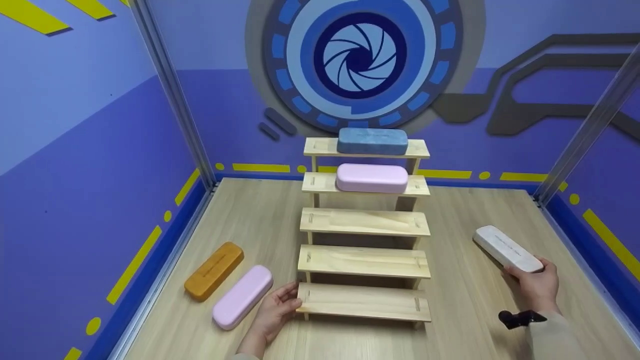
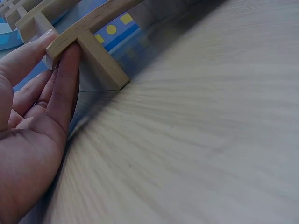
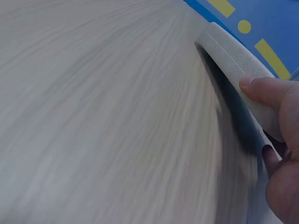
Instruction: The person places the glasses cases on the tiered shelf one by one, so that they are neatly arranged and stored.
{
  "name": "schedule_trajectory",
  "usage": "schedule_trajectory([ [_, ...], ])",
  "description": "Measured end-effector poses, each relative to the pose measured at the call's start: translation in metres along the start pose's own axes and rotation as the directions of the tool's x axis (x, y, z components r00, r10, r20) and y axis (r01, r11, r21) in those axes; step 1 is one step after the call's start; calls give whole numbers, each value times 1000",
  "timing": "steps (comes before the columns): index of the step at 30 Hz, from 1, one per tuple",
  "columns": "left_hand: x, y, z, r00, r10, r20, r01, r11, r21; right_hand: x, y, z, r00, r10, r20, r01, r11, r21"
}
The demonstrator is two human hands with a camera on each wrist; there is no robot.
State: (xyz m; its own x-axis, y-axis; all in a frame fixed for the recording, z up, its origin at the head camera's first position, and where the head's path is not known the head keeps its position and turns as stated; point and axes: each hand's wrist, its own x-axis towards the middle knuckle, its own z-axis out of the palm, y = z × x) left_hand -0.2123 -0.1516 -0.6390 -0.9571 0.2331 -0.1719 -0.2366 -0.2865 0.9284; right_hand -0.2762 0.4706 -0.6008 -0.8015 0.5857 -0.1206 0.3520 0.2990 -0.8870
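Note:
A stepped wooden display rack [image 1: 365,260] stands in the middle of the table. My left hand [image 1: 274,311] pinches the left end of its lowest shelf [image 2: 100,21], thumb on top and fingers beneath. On the right, my right hand [image 1: 540,285] grips the near end of a white glasses case [image 1: 507,247], with the thumb along its side in the right wrist view. The case's far end tilts up off the table, a dark shadow under it. A blue glasses case [image 1: 372,141] sits on the top shelf, and a pink glasses case [image 1: 372,178] on the one below.
Left of the rack, an orange glasses case [image 1: 214,271] and a second pink glasses case [image 1: 243,297] lie side by side on the table [image 1: 260,215]. Purple-blue printed panels [image 1: 100,165] wall in the back and both sides, with metal posts [image 1: 172,90] at the corners.

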Motion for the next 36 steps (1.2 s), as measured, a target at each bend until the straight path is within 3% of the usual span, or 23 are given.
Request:
schedule_trajectory([
  [12, -1, -1, -1, 1000, 9, 5, -9, 1000, 5, -7, -10, -12, 998, -16, -63, 16, 1000, 2],
  [29, 0, 1, 0, 1000, 10, 3, -10, 1000, 5, -19, -41, -34, 998, -64, -13, 64, 998, 0],
  [36, 0, 0, -1, 1000, 8, 0, -8, 1000, 6, -30, -58, -39, 995, -99, 11, 98, 993, 65],
])
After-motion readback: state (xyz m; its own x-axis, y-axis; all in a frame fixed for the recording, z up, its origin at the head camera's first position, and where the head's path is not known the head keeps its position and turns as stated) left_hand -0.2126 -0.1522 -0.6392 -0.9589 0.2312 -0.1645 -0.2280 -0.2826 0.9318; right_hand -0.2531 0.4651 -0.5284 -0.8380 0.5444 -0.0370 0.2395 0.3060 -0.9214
